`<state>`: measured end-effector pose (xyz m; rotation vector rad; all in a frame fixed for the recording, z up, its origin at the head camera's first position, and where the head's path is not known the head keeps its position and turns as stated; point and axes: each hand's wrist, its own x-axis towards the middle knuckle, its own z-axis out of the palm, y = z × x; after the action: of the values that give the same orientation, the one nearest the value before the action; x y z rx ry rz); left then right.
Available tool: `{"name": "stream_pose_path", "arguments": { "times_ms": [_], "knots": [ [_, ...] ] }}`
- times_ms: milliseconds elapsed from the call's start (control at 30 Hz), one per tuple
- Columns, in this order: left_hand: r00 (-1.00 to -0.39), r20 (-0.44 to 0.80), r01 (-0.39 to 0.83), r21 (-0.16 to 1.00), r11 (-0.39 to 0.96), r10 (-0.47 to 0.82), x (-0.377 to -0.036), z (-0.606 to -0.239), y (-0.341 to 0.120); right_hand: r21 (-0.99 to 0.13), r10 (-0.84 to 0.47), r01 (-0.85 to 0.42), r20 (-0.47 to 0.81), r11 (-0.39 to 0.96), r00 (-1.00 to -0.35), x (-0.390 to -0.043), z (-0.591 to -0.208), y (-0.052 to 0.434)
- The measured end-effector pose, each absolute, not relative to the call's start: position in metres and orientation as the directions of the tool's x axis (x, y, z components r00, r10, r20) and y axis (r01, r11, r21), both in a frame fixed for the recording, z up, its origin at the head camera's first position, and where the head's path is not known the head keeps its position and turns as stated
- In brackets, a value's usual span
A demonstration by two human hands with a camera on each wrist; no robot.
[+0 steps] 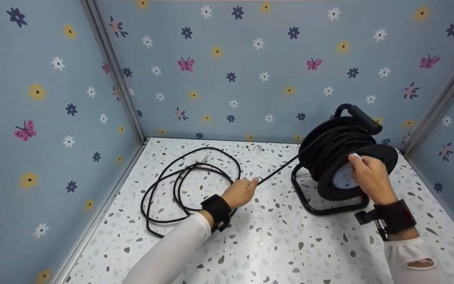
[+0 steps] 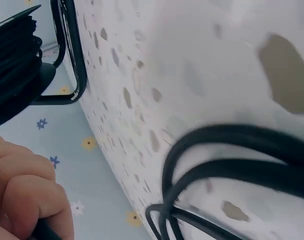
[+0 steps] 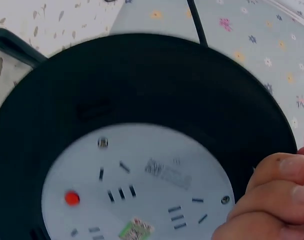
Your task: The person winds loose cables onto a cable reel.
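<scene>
A black cable reel (image 1: 337,157) stands at the right on its tubular frame, wound with many turns of cable. My left hand (image 1: 240,193) curls round the black cable (image 1: 278,170), which runs straight from there up to the reel. In the left wrist view the curled fingers (image 2: 34,190) have a bit of dark cable under them. My right hand (image 1: 371,177) is at the reel's near side disc, fingers curled round a small part with a pale end (image 1: 356,156); the rest of that part is hidden. Sockets and a red button (image 3: 72,198) show on the disc's white face.
Loose loops of cable (image 1: 175,169) lie on the speckled white table (image 1: 274,244) around and left of my left hand. The reel's carrying handle (image 1: 365,119) points up near the flowered back wall (image 1: 246,86). Side panels (image 1: 53,157) bound the table.
</scene>
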<state>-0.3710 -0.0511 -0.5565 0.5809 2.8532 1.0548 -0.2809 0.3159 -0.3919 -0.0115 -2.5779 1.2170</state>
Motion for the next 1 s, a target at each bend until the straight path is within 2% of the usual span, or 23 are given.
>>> {"name": "stream_pose_path", "arguments": {
  "times_ms": [200,267,500,667,833,1000],
  "knots": [
    [-0.936,0.064,0.288,0.704,0.649,0.345,-0.328,-0.498,-0.039,-0.783,0.141,-0.104,0.238,0.613,-0.961,-0.282,-0.385,0.328],
    [-0.937,0.059,0.284,0.703,0.652,0.345,-0.321,-0.490,-0.035,-0.791,0.145,-0.101,0.233,0.604,-0.962,-0.281,-0.384,0.331],
    [-0.926,0.036,0.289,0.709,0.644,0.376,-0.320,-0.493,-0.026,-0.787,0.165,-0.096,0.244,0.609,-0.956,-0.283,-0.382,0.336],
    [-0.926,0.032,0.279,0.728,0.626,0.376,-0.320,-0.499,-0.023,-0.704,0.135,-0.136,0.314,0.697,-0.940,-0.282,-0.376,0.337],
    [-0.904,0.073,0.322,0.765,0.557,0.422,-0.321,-0.502,-0.026,-0.587,0.091,-0.192,0.417,0.786,-0.904,-0.279,-0.370,0.341],
    [-0.893,0.072,0.349,0.734,0.583,0.444,-0.320,-0.501,-0.034,-0.570,0.095,-0.194,0.437,0.798,-0.894,-0.277,-0.368,0.348]
  ]
}}
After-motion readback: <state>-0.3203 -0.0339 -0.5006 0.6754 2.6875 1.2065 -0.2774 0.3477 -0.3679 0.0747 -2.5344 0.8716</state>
